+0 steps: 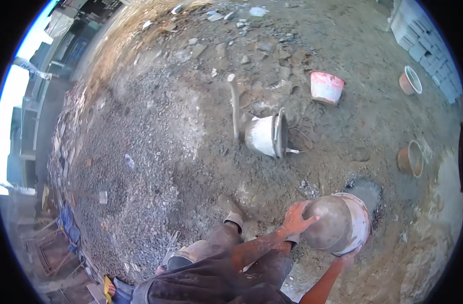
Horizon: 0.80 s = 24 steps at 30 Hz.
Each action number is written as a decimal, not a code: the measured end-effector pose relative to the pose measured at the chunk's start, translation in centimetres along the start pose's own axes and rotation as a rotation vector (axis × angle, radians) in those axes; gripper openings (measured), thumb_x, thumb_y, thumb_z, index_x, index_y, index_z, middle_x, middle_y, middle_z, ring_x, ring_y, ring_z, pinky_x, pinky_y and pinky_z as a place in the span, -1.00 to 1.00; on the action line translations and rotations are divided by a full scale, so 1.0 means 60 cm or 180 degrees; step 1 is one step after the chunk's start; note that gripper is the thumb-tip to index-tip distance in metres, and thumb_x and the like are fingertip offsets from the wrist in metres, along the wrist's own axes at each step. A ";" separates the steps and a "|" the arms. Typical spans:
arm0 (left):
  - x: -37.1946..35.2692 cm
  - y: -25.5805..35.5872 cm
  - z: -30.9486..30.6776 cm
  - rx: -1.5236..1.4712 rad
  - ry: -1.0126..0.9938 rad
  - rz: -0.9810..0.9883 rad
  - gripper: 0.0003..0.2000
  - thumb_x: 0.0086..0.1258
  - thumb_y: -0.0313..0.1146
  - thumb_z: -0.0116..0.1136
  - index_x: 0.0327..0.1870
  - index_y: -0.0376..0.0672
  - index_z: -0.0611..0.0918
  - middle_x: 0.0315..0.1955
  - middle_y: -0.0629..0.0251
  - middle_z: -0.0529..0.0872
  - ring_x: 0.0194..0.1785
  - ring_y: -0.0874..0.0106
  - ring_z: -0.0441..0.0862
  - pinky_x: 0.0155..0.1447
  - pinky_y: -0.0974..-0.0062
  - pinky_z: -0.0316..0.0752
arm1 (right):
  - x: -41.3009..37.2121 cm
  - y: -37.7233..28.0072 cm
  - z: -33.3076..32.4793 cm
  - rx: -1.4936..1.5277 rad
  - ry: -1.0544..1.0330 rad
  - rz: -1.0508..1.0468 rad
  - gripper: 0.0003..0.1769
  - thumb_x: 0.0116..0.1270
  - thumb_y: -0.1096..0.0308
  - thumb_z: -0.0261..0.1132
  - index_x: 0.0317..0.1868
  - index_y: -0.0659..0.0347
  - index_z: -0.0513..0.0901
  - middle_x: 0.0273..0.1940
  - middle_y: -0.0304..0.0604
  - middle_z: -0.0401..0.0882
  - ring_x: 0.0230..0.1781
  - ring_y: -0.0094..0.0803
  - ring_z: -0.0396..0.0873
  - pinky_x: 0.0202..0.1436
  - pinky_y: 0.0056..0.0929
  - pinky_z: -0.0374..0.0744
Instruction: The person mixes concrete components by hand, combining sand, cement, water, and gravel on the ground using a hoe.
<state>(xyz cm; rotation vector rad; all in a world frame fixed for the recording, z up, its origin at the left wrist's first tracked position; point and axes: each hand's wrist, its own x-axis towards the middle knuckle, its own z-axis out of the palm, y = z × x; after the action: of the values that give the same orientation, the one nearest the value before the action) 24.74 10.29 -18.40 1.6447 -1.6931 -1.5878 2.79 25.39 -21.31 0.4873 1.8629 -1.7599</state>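
Observation:
A round grey bowl-like base and a pale rim belong to the tilted bucket [328, 224] at the lower right. My left hand [299, 218] grips its left side, with the thumb over the grey bottom. Beneath the bucket's lower edge, my right hand [347, 257] holds the rim, its fingers partly hidden. The bucket's mouth faces right, beside a patch of wet grey mix [365, 192] on the ground.
A white bucket [262, 136] lies on its side near the middle, by an upright stick [235, 109]. Farther off are a pink-white bucket [326, 88], two small buckets [408, 82] at the right, stacked blocks [424, 43] and gravel [135, 167] at left.

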 end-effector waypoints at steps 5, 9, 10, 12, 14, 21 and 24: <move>-0.097 -0.099 -0.227 -0.0150 0.0596 -0.0673 -0.35 0.03 0.16 0.15 -0.03 -0.25 0.47 -0.09 0.05 0.49 0.02 0.21 0.40 0.11 0.34 0.27 | -0.202 0.089 0.210 -0.3359 -0.0491 -0.1983 -0.43 0.06 -0.06 0.26 -0.31 0.40 0.59 -0.41 0.07 0.56 -0.40 -0.16 0.50 -0.27 -0.26 0.42; -0.144 -0.180 -0.404 -0.1258 0.0989 -0.1001 -0.42 0.06 0.13 0.14 -0.19 -0.31 0.52 -0.33 0.15 0.60 -0.26 0.35 0.54 -0.15 0.44 0.40 | -0.482 0.212 0.393 -0.4505 -0.2336 -0.2885 -0.48 -0.09 -0.04 0.35 -0.54 0.34 0.51 -0.51 0.02 0.52 -0.48 -0.05 0.46 -0.36 -0.19 0.38; -0.154 -0.196 -0.445 -0.1370 0.1172 -0.1026 -0.42 0.06 0.13 0.14 -0.19 -0.31 0.52 -0.33 0.15 0.60 -0.26 0.35 0.54 -0.15 0.44 0.40 | -0.549 0.245 0.416 -0.4553 -0.2934 -0.2928 -0.50 -0.12 -0.03 0.36 -0.59 0.30 0.48 -0.54 -0.02 0.49 -0.48 -0.06 0.45 -0.38 -0.16 0.37; -0.179 -0.225 -0.541 -0.2387 0.1810 -0.1322 -0.49 0.10 0.06 0.15 -0.24 -0.32 0.53 -0.39 0.18 0.61 -0.32 0.40 0.54 -0.20 0.45 0.41 | -0.661 0.316 0.444 -0.4417 -0.3863 -0.4351 -0.59 -0.17 0.05 0.39 -0.63 0.21 0.44 -0.56 -0.08 0.45 -0.44 -0.10 0.44 -0.37 -0.15 0.35; -0.216 -0.255 -0.625 -0.2329 0.2687 -0.1784 -0.56 0.12 -0.05 0.15 -0.27 -0.36 0.53 -0.38 0.20 0.60 -0.33 0.44 0.53 -0.21 0.50 0.41 | -0.764 0.361 0.469 -0.3901 -0.4816 -0.4646 -0.63 -0.22 0.14 0.41 -0.69 0.14 0.39 -0.61 -0.15 0.40 -0.45 -0.15 0.42 -0.32 -0.15 0.33; -0.334 -0.466 -0.823 -0.3374 0.4668 -0.1941 -0.71 0.20 -0.24 0.06 -0.29 -0.35 0.51 -0.47 0.19 0.57 -0.45 0.42 0.52 -0.46 0.44 0.45 | -1.032 0.438 0.577 -0.2918 -0.7292 -0.5083 -0.51 -0.17 0.27 0.41 -0.17 0.22 0.48 -0.19 -0.04 0.45 -0.08 -0.15 0.37 0.01 -0.25 0.33; -0.353 -0.576 -0.910 -0.3746 0.5282 -0.1965 -0.66 0.15 -0.17 0.06 -0.49 -0.37 0.48 -0.53 -0.02 0.55 -0.38 0.19 0.52 -0.25 0.26 0.34 | -1.045 0.479 0.662 -0.4098 -0.7505 -0.3880 -0.60 -0.03 0.37 0.35 -0.15 0.30 0.49 -0.21 -0.01 0.52 -0.16 -0.24 0.48 -0.05 -0.35 0.43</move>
<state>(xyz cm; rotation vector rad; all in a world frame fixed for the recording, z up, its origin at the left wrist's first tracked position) 92.75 10.85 -18.05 1.6909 0.5233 -0.4633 74.80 -5.52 -7.49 -2.2897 0.5435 -0.0373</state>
